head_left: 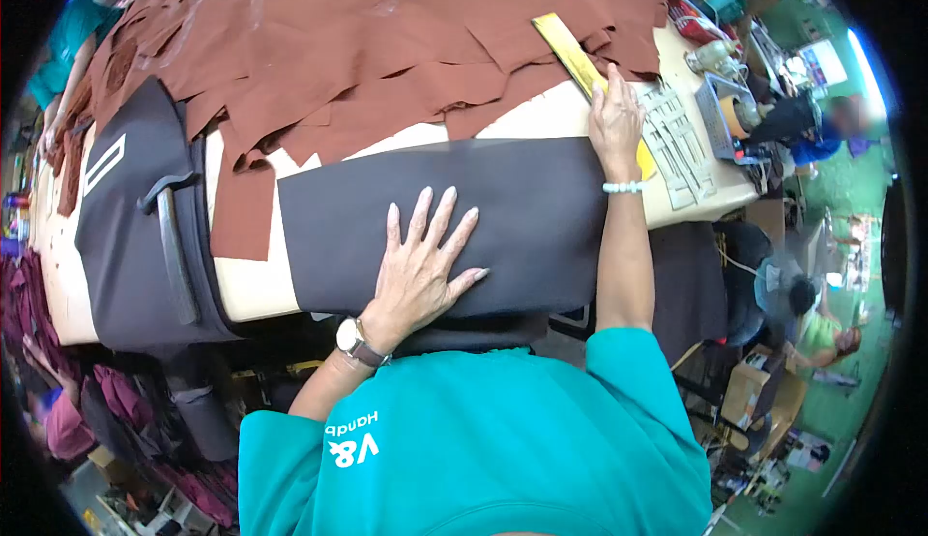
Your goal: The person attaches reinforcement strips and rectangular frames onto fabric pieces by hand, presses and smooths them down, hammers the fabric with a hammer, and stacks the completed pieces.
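A dark grey sheet of material [522,217] lies across the light tabletop in front of me. My left hand [425,260] rests flat on it, fingers spread and holding nothing. Off the sheet's far right corner, my right hand [617,130] is over a yellow ruler [563,41], its fingers closed at the ruler's edges. The ruler slants from the brown pieces toward the right side of the table, and its middle is hidden under that hand. Beside it lies a pale slotted template [677,144].
Overlapping brown cut pieces [319,33] cover the far side. To the left, a hammer [174,246] lies on a folded dark sheet [126,256]. A grey basket [725,115] stands at the right edge. Another person's arm [72,91] is at the far left; more people are at right.
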